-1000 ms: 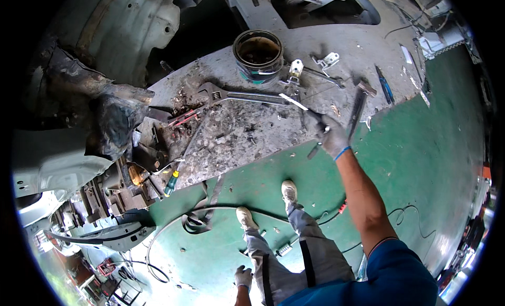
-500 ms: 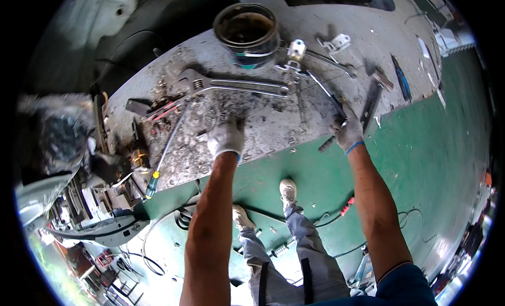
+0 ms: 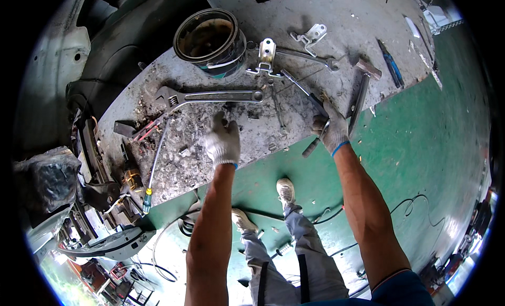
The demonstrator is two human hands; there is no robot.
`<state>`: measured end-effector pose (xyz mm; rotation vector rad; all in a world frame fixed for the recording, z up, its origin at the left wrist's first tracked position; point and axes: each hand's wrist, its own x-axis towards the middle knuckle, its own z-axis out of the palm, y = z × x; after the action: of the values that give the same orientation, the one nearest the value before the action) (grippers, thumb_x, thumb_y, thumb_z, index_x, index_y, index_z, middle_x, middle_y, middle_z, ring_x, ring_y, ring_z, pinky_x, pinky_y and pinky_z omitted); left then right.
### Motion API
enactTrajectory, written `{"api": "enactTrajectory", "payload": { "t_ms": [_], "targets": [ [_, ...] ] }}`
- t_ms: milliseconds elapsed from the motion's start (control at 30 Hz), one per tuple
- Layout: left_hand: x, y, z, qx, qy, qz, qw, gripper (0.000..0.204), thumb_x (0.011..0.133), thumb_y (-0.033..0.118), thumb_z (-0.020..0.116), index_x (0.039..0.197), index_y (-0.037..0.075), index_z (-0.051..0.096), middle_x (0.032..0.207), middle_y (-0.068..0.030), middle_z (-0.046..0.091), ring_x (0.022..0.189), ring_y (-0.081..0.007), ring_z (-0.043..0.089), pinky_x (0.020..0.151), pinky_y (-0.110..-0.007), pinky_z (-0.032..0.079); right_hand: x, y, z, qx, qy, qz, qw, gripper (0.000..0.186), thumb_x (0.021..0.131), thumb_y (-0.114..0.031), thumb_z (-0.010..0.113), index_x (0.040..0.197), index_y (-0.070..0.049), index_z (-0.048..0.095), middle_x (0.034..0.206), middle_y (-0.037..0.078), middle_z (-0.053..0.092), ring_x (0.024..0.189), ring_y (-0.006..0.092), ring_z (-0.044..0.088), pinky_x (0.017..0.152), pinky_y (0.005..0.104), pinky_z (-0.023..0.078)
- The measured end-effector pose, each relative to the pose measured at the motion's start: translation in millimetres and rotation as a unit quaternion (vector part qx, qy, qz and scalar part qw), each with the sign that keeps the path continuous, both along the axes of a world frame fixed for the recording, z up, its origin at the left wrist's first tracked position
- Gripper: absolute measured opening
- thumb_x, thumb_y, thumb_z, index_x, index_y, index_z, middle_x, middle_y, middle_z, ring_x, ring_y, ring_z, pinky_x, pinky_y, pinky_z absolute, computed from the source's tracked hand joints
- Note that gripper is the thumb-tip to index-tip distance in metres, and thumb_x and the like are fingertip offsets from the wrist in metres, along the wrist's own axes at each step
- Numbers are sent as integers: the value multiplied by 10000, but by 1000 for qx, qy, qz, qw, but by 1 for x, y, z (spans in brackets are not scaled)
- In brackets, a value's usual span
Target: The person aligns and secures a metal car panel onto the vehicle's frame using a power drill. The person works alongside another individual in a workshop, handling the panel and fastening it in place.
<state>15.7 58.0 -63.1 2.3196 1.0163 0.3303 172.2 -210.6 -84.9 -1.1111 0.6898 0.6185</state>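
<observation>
My right hand (image 3: 332,130), in a white work glove, is closed around a tool with a silver shaft and dark grip (image 3: 316,102). The shaft points up and left toward a silver hinge (image 3: 267,54); a short dark handle (image 3: 311,147) sticks out below the hand. My left hand (image 3: 222,141), also gloved, is over the dirty bench with fingers loosely bent and apart, nothing visible between them. Just beyond it lies a large adjustable wrench (image 3: 221,96). A slim spanner (image 3: 276,107) lies between my hands.
A black bucket (image 3: 210,42) stands at the back. A second hinge (image 3: 311,36), a combination wrench (image 3: 305,57), a hammer (image 3: 362,93) and blue-handled pliers (image 3: 391,64) lie to the right. Left are a screwdriver (image 3: 155,169) and red-handled tool (image 3: 147,130). Cables (image 3: 263,213) cross the green floor.
The view has shifted, moving the bench items leftward in the picture. My right hand still holds the dark-gripped tool. My left hand's bent fingers now show more clearly near the adjustable wrench.
</observation>
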Motion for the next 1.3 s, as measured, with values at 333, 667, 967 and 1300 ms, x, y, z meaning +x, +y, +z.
{"api": "enactTrajectory", "payload": {
  "t_ms": [333,667,967,1300],
  "targets": [
    [-2,-51,-3,74,60,-103,990,436,949,258,685,1377,240,605,1191,-158,649,954,-380,699,768,-504,584,-1,2,0,-45,-30,18,998,332,965,-353,732,1116,-59,708,729,129,702,511,244,649,460,385,540],
    [29,-26,5,-21,191,-35,981,332,979,382,614,1242,184,654,1153,-194,688,991,-434,690,824,-559,554,1,-1,-9,32,-6,-2,999,274,965,-403,733,921,-141,664,664,9,531,510,161,458,480,330,340],
    [4,-13,0,-27,70,63,995,314,928,378,685,1100,116,708,1014,-219,720,930,-450,695,785,-547,556,2,-3,-12,-4,-18,30,999,337,953,-455,733,972,-119,718,693,31,611,519,183,497,487,335,390],
    [-6,-5,17,-73,65,66,993,300,921,381,692,1055,113,704,1017,-218,716,925,-441,699,770,-546,558,3,-3,-17,-19,-22,37,999,340,922,-494,760,970,-160,718,689,14,574,535,164,490,484,317,389]
  ]
}}
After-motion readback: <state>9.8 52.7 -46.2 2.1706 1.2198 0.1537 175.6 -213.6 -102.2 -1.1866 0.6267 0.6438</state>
